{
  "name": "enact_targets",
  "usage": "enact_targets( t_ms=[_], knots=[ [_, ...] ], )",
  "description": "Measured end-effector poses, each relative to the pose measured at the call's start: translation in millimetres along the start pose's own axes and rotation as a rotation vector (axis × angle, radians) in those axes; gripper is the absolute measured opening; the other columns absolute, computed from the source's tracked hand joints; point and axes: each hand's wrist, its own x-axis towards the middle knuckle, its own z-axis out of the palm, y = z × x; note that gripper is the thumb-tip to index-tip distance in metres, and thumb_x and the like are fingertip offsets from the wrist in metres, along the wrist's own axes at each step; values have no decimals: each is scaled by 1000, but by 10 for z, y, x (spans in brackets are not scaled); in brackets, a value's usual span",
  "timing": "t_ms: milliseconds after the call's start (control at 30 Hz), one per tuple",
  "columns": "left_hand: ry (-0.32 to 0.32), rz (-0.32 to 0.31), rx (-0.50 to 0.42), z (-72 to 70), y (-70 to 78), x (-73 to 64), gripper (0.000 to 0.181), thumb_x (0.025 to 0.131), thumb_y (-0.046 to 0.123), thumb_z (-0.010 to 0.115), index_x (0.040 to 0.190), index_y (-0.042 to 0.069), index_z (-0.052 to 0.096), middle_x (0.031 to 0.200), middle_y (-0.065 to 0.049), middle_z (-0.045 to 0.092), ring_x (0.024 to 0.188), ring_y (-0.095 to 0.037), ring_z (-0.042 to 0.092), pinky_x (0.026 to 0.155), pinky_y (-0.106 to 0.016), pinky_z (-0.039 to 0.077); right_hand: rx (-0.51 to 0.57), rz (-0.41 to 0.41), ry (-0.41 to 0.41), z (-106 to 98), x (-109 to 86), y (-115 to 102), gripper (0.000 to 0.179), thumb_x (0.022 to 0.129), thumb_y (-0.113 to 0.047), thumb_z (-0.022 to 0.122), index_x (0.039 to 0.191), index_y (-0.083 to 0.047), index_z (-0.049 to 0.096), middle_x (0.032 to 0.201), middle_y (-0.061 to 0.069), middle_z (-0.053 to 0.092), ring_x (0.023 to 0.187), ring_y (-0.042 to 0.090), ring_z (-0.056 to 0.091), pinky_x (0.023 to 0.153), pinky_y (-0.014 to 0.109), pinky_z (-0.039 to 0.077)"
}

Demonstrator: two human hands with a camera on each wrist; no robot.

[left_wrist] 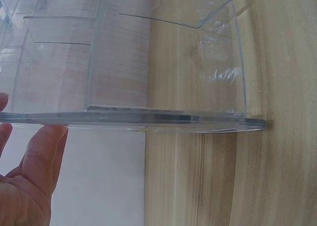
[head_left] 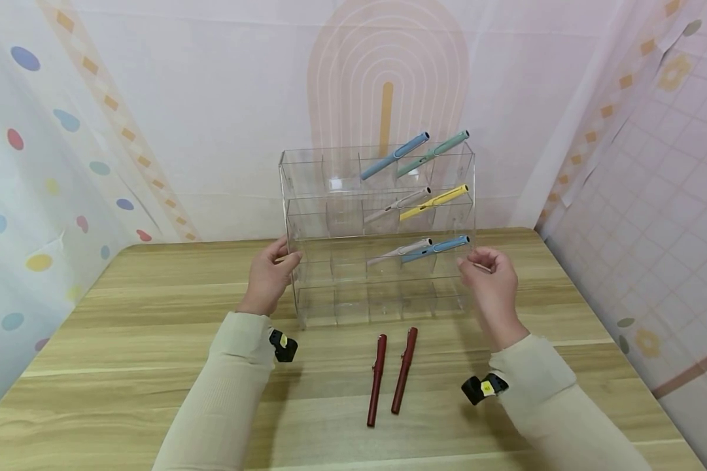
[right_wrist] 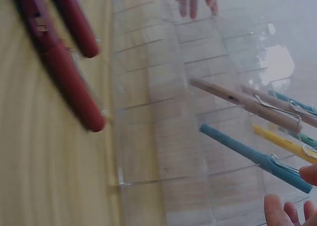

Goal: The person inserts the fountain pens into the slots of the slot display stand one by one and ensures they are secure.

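A clear acrylic tiered pen rack (head_left: 347, 261) stands on the table. My left hand (head_left: 271, 275) grips its left side panel (left_wrist: 163, 118), thumb inside and fingers outside. At the opposite side, my right hand (head_left: 491, 284) holds the right panel's edge between thumb and fingers, close to a blue pen (right_wrist: 252, 156). On the rack's right half lean several capped pens: a blue pen (head_left: 394, 157) and a green pen (head_left: 432, 155) on top, a grey pen (head_left: 397, 205) and a yellow pen (head_left: 434, 203) below, then a pinkish-grey pen (head_left: 400, 251) beside the lower blue one.
Two dark red pens, a left one (head_left: 377, 379) and a right one (head_left: 405, 369), lie side by side on the wooden table (head_left: 123, 327) before the rack. Behind the table hangs a patterned cloth (head_left: 229, 98); more printed cloth covers both sides.
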Motion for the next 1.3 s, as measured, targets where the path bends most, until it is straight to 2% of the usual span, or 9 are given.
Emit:
enact_targets(
  t_ms=[200,333,567,700,900,1100,1300],
  knots=[
    [-1,1,-5,3,0,-1,54,100,16,52,151,15,34,139,-20,47,122,-28,49,89,-37,49,-200,57,-91,-88,-97,136,27,90,-7,64,112,-1,51,102,2,54,88,4,54,71,14,48],
    [3,1,-4,5,-1,3,54,100,16,52,151,15,35,139,-19,47,122,-28,50,89,-37,49,-282,66,-177,-114,-163,231,31,91,-8,64,117,3,52,105,7,58,86,5,55,72,18,50],
    [7,8,2,6,0,-4,52,100,16,51,150,16,36,137,-18,48,118,-26,50,91,-40,48,-410,84,-357,-77,-284,386,39,91,-9,64,125,7,52,114,19,57,94,23,60,75,30,54],
    [10,15,-6,10,0,-1,52,100,16,51,150,16,38,137,-19,49,115,-26,49,93,-41,48,-446,91,-432,-32,-330,467,41,90,-7,63,126,9,52,115,21,56,96,27,60,74,35,55],
    [6,14,-17,9,-9,7,52,100,15,51,150,15,37,137,-19,48,115,-26,49,95,-43,47,-486,139,-479,64,-358,535,45,86,-8,69,125,10,54,112,22,57,90,26,61,69,35,55],
    [10,18,-3,11,-1,7,51,100,15,52,149,13,38,137,-20,49,114,-25,50,90,-38,49,-547,162,-520,129,-361,579,46,84,-8,72,122,10,55,111,23,58,83,24,64,70,37,56],
    [0,18,-14,19,8,5,52,100,16,51,150,14,36,140,-21,46,118,-27,49,94,-44,47,-579,171,-550,179,-349,613,48,83,-7,72,123,12,54,113,23,57,87,24,63,69,37,56]
  ],
)
